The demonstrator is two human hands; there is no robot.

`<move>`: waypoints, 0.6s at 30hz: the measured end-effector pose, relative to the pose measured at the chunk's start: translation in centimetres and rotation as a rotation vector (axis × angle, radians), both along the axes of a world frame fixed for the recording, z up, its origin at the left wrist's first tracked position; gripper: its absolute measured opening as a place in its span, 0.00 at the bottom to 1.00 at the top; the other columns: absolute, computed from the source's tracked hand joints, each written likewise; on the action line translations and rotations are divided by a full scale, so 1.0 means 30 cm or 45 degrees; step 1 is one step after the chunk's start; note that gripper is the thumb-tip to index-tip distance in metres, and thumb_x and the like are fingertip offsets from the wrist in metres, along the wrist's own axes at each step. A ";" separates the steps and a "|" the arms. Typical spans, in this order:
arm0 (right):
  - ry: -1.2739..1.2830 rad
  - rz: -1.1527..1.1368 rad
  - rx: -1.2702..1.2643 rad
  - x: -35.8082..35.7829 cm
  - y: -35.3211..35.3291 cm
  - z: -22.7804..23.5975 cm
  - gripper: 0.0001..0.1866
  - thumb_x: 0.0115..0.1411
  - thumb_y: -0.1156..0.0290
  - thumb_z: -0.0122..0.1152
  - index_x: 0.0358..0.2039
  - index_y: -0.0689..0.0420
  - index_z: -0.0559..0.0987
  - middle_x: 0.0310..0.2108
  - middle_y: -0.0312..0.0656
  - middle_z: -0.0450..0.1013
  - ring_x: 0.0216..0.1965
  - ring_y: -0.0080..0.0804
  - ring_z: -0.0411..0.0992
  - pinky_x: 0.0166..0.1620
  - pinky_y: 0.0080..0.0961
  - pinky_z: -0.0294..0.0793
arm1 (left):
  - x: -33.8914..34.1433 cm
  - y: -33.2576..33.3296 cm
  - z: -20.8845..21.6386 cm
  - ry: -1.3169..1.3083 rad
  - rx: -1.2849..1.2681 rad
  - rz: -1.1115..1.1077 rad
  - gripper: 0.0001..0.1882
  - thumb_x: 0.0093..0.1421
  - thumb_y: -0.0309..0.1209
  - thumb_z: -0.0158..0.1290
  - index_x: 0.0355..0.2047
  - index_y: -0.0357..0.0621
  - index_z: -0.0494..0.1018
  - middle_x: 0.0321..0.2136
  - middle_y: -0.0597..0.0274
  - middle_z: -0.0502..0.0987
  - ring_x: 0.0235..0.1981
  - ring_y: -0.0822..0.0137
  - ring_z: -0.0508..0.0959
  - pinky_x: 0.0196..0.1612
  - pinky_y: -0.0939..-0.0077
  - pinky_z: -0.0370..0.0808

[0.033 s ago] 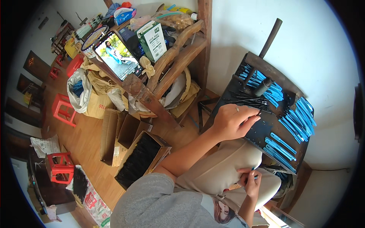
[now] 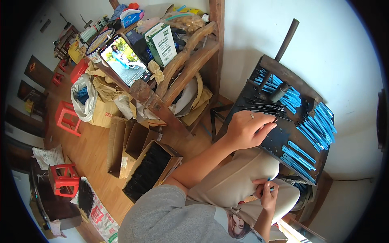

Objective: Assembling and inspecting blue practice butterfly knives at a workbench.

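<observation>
My left hand (image 2: pixel 248 130) hovers over the near edge of a dark work table (image 2: pixel 279 139), its thumb and forefinger pinched on a thin black piece (image 2: pixel 276 120). Close beyond those fingertips lies a pile of thin black strips (image 2: pixel 265 107). Down at my knees, my right hand (image 2: pixel 268 195) is closed around a slim blue strip (image 2: pixel 269 179); only small bits of blue show between the fingers. Bundles of long blue strips with rounded, holed ends (image 2: pixel 318 127) lie along the table's right side, and a few more blue strips (image 2: pixel 298 160) lie at its near edge.
A metal tool with a long upright bar (image 2: pixel 287 39) stands on the table by the wall. Cardboard boxes, one filled with black strips (image 2: pixel 146 172), sit on the floor at left. A lit phone (image 2: pixel 125 60) leans on the wooden rack (image 2: pixel 190 73). Red stools (image 2: pixel 68 117) stand farther left.
</observation>
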State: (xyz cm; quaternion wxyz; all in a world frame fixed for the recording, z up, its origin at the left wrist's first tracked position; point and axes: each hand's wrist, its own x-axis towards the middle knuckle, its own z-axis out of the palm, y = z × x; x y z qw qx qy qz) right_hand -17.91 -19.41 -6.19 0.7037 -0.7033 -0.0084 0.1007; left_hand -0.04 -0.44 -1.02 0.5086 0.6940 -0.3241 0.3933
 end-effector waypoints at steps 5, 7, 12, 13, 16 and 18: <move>-0.054 -0.116 -0.186 -0.020 0.052 0.049 0.22 0.68 0.59 0.47 0.33 0.67 0.79 0.10 0.28 0.60 0.13 0.13 0.55 0.18 0.16 0.51 | -0.003 -0.002 0.008 0.004 -0.003 0.001 0.08 0.49 0.21 0.61 0.30 0.41 0.76 0.19 0.63 0.77 0.15 0.70 0.75 0.18 0.81 0.68; -0.052 -0.149 -0.216 -0.023 0.065 0.049 0.20 0.68 0.60 0.47 0.32 0.66 0.79 0.10 0.28 0.60 0.14 0.13 0.56 0.19 0.16 0.51 | -0.003 -0.005 0.008 -0.012 -0.012 -0.016 0.08 0.49 0.21 0.61 0.30 0.41 0.76 0.19 0.63 0.77 0.14 0.70 0.75 0.18 0.81 0.68; -0.042 -0.194 -0.212 -0.017 0.070 0.030 0.22 0.68 0.59 0.47 0.30 0.66 0.79 0.10 0.29 0.61 0.13 0.13 0.57 0.18 0.16 0.52 | -0.003 -0.005 0.006 -0.015 0.019 -0.036 0.08 0.49 0.21 0.61 0.30 0.41 0.76 0.19 0.63 0.77 0.14 0.70 0.75 0.18 0.81 0.68; -0.050 -0.198 -0.221 -0.016 0.072 0.026 0.22 0.68 0.59 0.47 0.30 0.66 0.79 0.09 0.30 0.61 0.13 0.13 0.57 0.18 0.16 0.52 | -0.003 -0.004 0.004 -0.008 0.029 -0.035 0.08 0.49 0.21 0.61 0.30 0.42 0.76 0.19 0.63 0.77 0.14 0.70 0.75 0.18 0.81 0.68; -0.041 -0.195 -0.211 -0.013 0.072 0.024 0.23 0.68 0.59 0.47 0.29 0.66 0.78 0.09 0.30 0.61 0.12 0.14 0.57 0.18 0.16 0.52 | 0.000 -0.005 0.004 -0.037 0.022 -0.033 0.08 0.49 0.21 0.61 0.30 0.42 0.76 0.20 0.63 0.78 0.15 0.71 0.75 0.18 0.80 0.69; -0.049 -0.197 -0.210 -0.011 0.073 0.025 0.23 0.68 0.59 0.47 0.28 0.66 0.78 0.09 0.30 0.61 0.12 0.14 0.57 0.17 0.16 0.52 | 0.002 -0.005 0.001 -0.038 0.017 -0.035 0.08 0.49 0.21 0.61 0.30 0.42 0.76 0.20 0.63 0.78 0.15 0.71 0.75 0.18 0.80 0.69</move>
